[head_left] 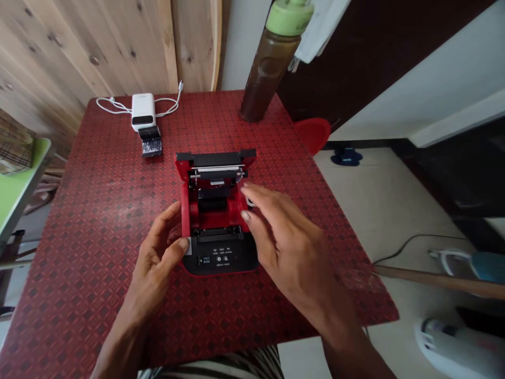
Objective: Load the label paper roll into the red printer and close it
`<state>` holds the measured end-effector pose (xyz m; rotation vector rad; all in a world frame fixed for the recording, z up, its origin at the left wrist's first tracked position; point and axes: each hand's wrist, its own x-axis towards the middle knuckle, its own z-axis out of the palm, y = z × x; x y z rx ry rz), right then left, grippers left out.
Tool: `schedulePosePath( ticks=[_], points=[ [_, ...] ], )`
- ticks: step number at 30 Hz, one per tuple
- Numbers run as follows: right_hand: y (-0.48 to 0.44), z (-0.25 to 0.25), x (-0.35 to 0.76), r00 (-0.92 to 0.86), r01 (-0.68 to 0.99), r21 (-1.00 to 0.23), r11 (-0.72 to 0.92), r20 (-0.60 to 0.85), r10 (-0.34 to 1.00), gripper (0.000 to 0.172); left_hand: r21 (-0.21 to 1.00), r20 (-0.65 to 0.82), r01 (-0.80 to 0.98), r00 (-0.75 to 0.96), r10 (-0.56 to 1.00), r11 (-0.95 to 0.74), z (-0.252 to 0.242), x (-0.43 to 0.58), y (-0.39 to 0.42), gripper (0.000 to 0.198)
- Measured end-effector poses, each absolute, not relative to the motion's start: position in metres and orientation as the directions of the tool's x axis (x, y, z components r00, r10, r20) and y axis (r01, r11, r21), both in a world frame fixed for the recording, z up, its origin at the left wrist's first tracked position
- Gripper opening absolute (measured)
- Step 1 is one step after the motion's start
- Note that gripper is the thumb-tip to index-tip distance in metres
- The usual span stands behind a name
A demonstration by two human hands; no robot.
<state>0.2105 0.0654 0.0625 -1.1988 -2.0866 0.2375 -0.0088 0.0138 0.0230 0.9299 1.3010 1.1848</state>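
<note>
A small red and black label printer [221, 258] sits on the table with its lid [216, 159] raised. Inside its red bay lies a dark roll [212, 202]. My left hand [155, 258] holds the printer's left side, thumb on the front corner and fingers along the outer wall. Under that thumb shows a small pale grey piece [194, 246], too plain to name. At the right wall is my right hand [288, 237], with index finger and thumb apart at the bay's edge. Its other fingers are partly hidden behind the hand.
On the red patterned table [98, 237] lie a white power bank [143, 110] with a white cable, and a crumpled black strip [151, 143] beside it. A tall brown bottle [268, 71] with a green cap stands at the back. A red stool [313, 134] is beyond the right edge.
</note>
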Motion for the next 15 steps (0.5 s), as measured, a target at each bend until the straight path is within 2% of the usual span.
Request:
schedulePosePath(
  ticks=[2,8,10,12,15],
  points=[
    [0.077,0.061,0.200,-0.338,0.684,-0.486,0.545,0.450,0.826,0.029,0.976,-0.199,-0.113,-0.099,0.975,0.188,0.023,-0.009,0.014,0.054],
    [0.086,0.059,0.197,-0.351,0.583,-0.666,0.466,0.311,0.883,0.025,0.969,-0.210,-0.149,-0.082,0.974,0.196,0.024,-0.009,0.014,0.053],
    [0.092,0.062,0.195,-0.423,0.612,-0.607,0.506,0.290,0.859,0.023,0.965,-0.222,-0.162,-0.085,0.971,0.207,0.024,-0.008,0.014,0.054],
    [0.101,0.065,0.187,-0.529,0.670,-0.479,0.568,0.228,0.817,0.017,0.966,-0.225,-0.154,-0.095,0.970,0.209,0.024,-0.008,0.014,0.053],
    [0.115,0.069,0.165,-0.619,0.755,-0.253,0.605,0.031,0.785,0.020,0.970,-0.218,-0.135,-0.105,0.970,0.203,0.024,-0.009,0.013,0.052]
  ],
)
